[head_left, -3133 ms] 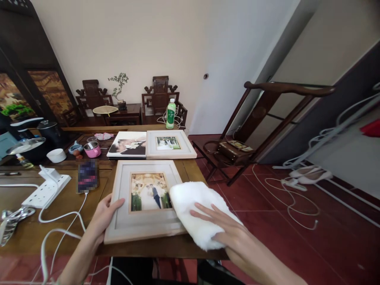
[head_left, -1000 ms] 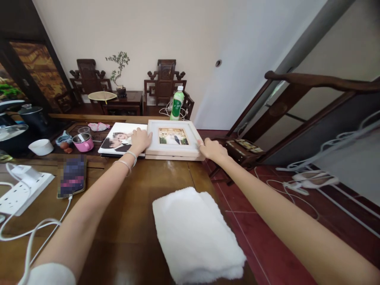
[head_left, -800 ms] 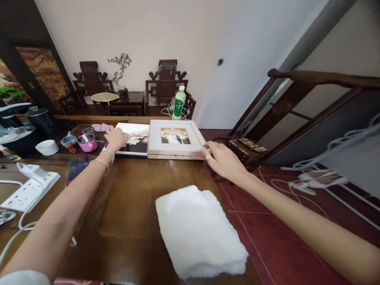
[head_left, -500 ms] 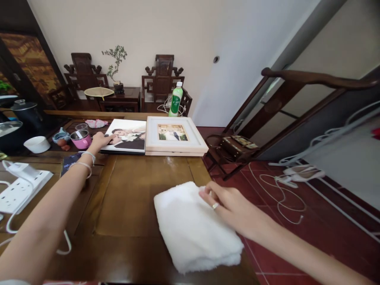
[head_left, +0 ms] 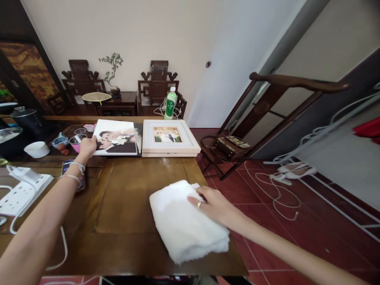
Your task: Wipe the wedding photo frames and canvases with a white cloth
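Note:
My left hand point(head_left: 88, 147) is closed on the left edge of a white-bordered photo panel point(head_left: 118, 149). The panel lies shifted to the left over another picture point(head_left: 138, 136), whose dark right edge shows. Near the table's right corner lies a folded, fluffy white towel point(head_left: 181, 217). Over its upper right edge, my right hand point(head_left: 212, 202) is closed with bent fingers; a ring shows on one. Beside the panel stands a pale wooden picture frame point(head_left: 145, 149) on top of another flat frame. A phone point(head_left: 81, 184) lies under my left wrist.
On the left are a white power strip point(head_left: 26, 194) with cables, a white cup point(head_left: 37, 149), a pink mug point(head_left: 75, 147) and a black kettle point(head_left: 25, 120). A green bottle point(head_left: 170, 103) stands behind the frame. A wooden chair point(head_left: 267, 105) is at the right.
My left hand has pulled the top photo panel leftward, uncovering part of the picture beneath. My right hand stays at the towel, its fingers now lower against it. The view has shifted slightly.

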`<action>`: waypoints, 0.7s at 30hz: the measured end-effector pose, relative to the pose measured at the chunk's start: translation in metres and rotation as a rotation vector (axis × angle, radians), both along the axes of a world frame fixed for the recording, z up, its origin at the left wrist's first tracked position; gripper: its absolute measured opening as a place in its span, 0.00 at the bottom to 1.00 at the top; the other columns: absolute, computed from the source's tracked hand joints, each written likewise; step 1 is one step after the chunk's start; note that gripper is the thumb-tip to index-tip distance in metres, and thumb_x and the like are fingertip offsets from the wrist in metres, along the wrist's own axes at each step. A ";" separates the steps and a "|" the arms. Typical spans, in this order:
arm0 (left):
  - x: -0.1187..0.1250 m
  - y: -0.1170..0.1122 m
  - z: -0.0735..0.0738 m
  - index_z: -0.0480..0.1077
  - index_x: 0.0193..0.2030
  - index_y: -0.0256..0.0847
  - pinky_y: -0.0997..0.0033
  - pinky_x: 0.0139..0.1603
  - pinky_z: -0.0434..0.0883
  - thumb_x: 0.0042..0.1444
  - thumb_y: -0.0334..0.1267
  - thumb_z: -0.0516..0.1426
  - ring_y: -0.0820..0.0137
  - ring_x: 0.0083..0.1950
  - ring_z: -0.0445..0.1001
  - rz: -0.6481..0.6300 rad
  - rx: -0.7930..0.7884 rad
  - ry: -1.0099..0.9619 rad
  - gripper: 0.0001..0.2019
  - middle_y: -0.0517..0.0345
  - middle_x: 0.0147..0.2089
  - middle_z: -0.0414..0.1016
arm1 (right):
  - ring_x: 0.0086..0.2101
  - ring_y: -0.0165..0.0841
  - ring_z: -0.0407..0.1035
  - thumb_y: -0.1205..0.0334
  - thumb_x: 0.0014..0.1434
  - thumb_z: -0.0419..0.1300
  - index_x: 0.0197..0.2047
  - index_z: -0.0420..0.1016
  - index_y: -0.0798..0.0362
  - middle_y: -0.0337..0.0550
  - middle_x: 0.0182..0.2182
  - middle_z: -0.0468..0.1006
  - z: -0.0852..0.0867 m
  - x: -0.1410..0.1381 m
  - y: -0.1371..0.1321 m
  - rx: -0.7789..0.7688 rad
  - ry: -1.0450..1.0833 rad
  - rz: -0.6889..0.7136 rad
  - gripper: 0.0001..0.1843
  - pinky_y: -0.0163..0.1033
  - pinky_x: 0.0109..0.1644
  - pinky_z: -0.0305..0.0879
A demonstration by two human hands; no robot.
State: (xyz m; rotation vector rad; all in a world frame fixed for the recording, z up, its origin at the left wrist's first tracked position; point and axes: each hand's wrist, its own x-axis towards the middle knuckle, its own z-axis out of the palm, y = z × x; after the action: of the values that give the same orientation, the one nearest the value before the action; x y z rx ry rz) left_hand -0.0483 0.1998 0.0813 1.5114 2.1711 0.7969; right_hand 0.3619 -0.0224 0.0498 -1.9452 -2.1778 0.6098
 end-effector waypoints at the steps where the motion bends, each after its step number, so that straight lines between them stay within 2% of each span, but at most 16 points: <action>1: -0.002 -0.006 0.006 0.69 0.34 0.31 0.68 0.49 0.62 0.62 0.42 0.47 0.54 0.53 0.68 0.028 0.029 0.033 0.16 0.47 0.36 0.76 | 0.33 0.41 0.69 0.52 0.60 0.47 0.26 0.65 0.51 0.47 0.29 0.74 -0.001 0.003 0.000 0.008 0.024 0.008 0.16 0.41 0.35 0.59; 4: -0.008 -0.024 0.027 0.70 0.35 0.29 0.68 0.47 0.63 0.63 0.41 0.47 0.58 0.47 0.71 0.124 0.138 0.156 0.17 0.45 0.39 0.76 | 0.32 0.41 0.70 0.53 0.60 0.45 0.28 0.67 0.51 0.47 0.28 0.75 -0.001 0.011 -0.003 -0.005 0.143 0.026 0.16 0.41 0.36 0.59; 9: -0.017 -0.052 0.073 0.72 0.40 0.26 0.67 0.43 0.65 0.63 0.43 0.47 0.62 0.41 0.72 0.203 0.281 0.249 0.20 0.40 0.41 0.77 | 0.38 0.42 0.70 0.50 0.55 0.49 0.35 0.71 0.54 0.49 0.37 0.78 0.004 0.021 -0.012 -0.095 0.497 -0.069 0.17 0.41 0.38 0.62; 11: -0.017 -0.067 0.091 0.72 0.42 0.25 0.67 0.45 0.65 0.63 0.43 0.48 0.62 0.42 0.72 0.231 0.330 0.267 0.20 0.39 0.43 0.77 | 0.36 0.40 0.70 0.51 0.53 0.52 0.34 0.70 0.54 0.46 0.35 0.78 0.001 0.025 -0.016 -0.139 0.578 -0.112 0.15 0.39 0.36 0.62; 13: -0.013 -0.085 0.104 0.73 0.44 0.25 0.66 0.45 0.66 0.62 0.43 0.49 0.63 0.41 0.72 0.265 0.401 0.260 0.20 0.40 0.43 0.77 | 0.33 0.37 0.69 0.55 0.50 0.55 0.35 0.69 0.52 0.42 0.32 0.77 -0.005 0.026 -0.019 -0.112 0.600 -0.140 0.11 0.38 0.34 0.62; 15: -0.006 -0.107 0.113 0.73 0.45 0.26 0.67 0.44 0.67 0.61 0.44 0.50 0.65 0.38 0.72 0.263 0.481 0.225 0.21 0.42 0.42 0.77 | 0.31 0.35 0.69 0.61 0.47 0.56 0.39 0.67 0.51 0.37 0.29 0.75 -0.011 0.025 -0.020 -0.034 0.590 -0.155 0.13 0.37 0.33 0.61; 18: 0.009 -0.142 0.114 0.73 0.46 0.30 0.68 0.41 0.68 0.59 0.48 0.52 0.67 0.36 0.71 0.222 0.531 0.152 0.21 0.48 0.39 0.77 | 0.29 0.34 0.68 0.64 0.48 0.53 0.44 0.64 0.50 0.35 0.26 0.73 -0.015 0.016 -0.019 0.092 0.490 -0.182 0.17 0.36 0.33 0.60; 21: 0.024 -0.173 0.106 0.74 0.43 0.34 0.72 0.33 0.66 0.57 0.52 0.52 0.70 0.30 0.70 0.102 0.476 0.031 0.21 0.55 0.32 0.76 | 0.28 0.36 0.68 0.60 0.55 0.49 0.36 0.64 0.49 0.39 0.24 0.72 -0.014 0.002 -0.018 0.191 0.345 -0.211 0.06 0.37 0.32 0.59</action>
State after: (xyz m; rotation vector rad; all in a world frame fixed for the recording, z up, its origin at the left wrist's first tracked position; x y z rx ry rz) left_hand -0.0247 0.0271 0.1870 1.6378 2.1956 1.4119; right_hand 0.3639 -0.0408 0.0358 -1.7856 -1.7323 0.6220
